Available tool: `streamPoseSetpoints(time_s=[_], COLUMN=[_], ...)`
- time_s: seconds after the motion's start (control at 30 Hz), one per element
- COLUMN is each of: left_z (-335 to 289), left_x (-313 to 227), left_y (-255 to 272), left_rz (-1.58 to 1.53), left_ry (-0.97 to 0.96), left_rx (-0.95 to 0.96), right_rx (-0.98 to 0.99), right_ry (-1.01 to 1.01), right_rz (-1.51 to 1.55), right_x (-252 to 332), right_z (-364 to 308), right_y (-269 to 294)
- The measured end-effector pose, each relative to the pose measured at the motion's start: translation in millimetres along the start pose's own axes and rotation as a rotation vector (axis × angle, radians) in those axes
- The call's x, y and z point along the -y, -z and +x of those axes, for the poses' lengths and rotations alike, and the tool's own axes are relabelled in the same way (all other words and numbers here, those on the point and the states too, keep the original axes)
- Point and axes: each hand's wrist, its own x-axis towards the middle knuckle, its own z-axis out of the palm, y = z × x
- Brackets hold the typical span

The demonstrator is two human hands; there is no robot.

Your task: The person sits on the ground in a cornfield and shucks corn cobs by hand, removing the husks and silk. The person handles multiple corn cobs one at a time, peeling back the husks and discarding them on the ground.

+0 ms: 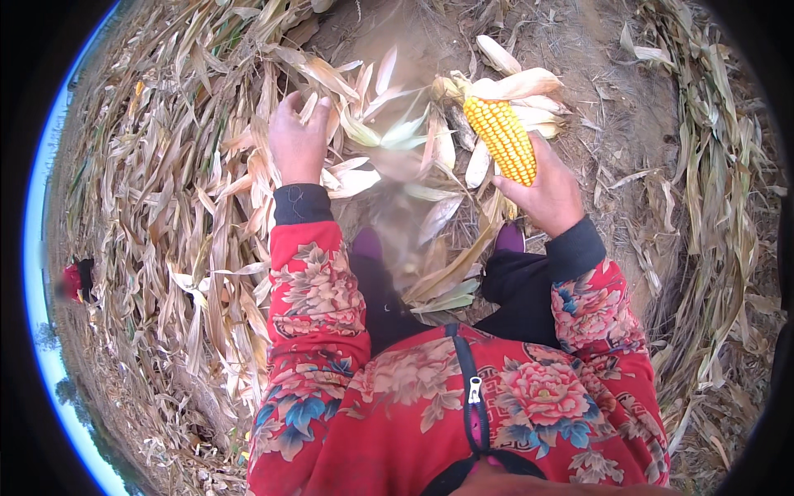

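Observation:
My right hand (pixel 552 192) is closed around the lower end of a bare yellow corn cob (pixel 499 136), thumb along its near side. Pale peeled husks (pixel 529 84) spread at the cob's far end; whether they are still joined to it I cannot tell. To the left, over dry corn leaves, my left hand (pixel 298 142) has its thumb and fingers apart. A strip of husk shows between them, apparently lying behind rather than gripped. Loose husk leaves (pixel 405 132), some greenish, are scattered between my two hands.
Dry corn stalks and leaves (pixel 190 207) lie thickly on the left, and another row of stalks (pixel 715 207) runs down the right. Bare soil (pixel 587 50) shows between them. My shoes (pixel 510 237) stand among husks. Another person (pixel 78 281) in red and black is far off left.

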Motion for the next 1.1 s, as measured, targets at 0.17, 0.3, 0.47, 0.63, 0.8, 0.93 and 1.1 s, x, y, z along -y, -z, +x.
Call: streamPoseSetpoints(time_s=[0.17, 0.3, 0.47, 0.63, 0.8, 0.93, 1.1], left_z=[-48.3, -54.2, -49.1, -37.2, -31.7, -34.0, -32.0], left_x=[-76.3, -88.1, -79.2, -77.3, -63.7, -78.4, -90.6], left_y=[-25.4, -37.7, -37.9, -22.8, -35.1, -42.3, -35.4], left_rz=[-1.219, -1.447, -1.784, -1.730, -1.488, -1.529, -1.612], left_ry=[0.487, 0.654, 0.699, 0.626, 0.846, 1.060, 0.996], left_rx=[1.009, 0.957, 0.853, 0.806, 0.597, 0.312, 0.186], right_rx=[0.038, 0.061, 0.172, 0.485, 0.420, 0.538, 0.482], right_ry=[0.096, 0.121, 0.151, -0.076, 0.035, -0.097, -0.192], right_rz=[-0.238, -0.266, 0.097, 0.539, 0.049, 0.073, 0.320], right_x=[11.2, 17.6, 14.0, 12.3, 8.2, 22.7, 25.7], right_z=[-10.5, -18.4, -18.4, -14.3, -12.9, -19.8, -29.8], right_y=[-22.4, -37.1, -43.8, -37.9, -37.5, -48.8, -65.6])
